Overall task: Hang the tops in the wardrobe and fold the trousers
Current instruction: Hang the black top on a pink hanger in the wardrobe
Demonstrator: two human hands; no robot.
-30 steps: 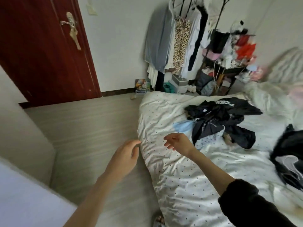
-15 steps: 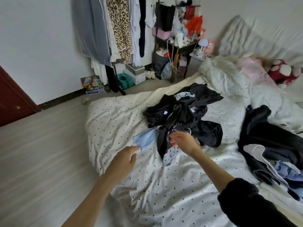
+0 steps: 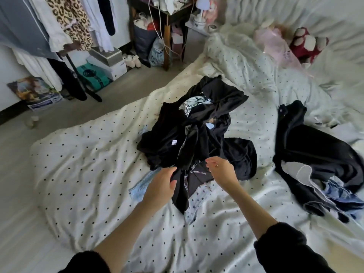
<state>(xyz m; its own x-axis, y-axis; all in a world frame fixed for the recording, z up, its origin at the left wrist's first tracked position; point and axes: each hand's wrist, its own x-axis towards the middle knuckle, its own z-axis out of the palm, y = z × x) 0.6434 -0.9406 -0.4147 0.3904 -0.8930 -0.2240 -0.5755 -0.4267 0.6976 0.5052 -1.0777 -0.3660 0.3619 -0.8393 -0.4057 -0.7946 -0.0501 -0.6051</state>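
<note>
Head view: left hand (image 3: pixel 160 186) fingers pinch the black top (image 3: pixel 189 174) edge; right hand (image 3: pixel 221 170) fingers loosely curled, released, just beside; pile extends beyond both

Open dotted bed (image 3: pixel 88 174) is lying to the left of the black pile (image 3: pixel 197 134), giving a free way in from the near edge and the left. To the right, a second dark heap (image 3: pixel 319 154) is crowding that side, leaving only a strip of sheet between the two. Beyond the bed's far edge, hanging clothes (image 3: pixel 65 22), boxes (image 3: pixel 106 62) and a small table (image 3: pixel 167 18) are blocking the floor.
</note>
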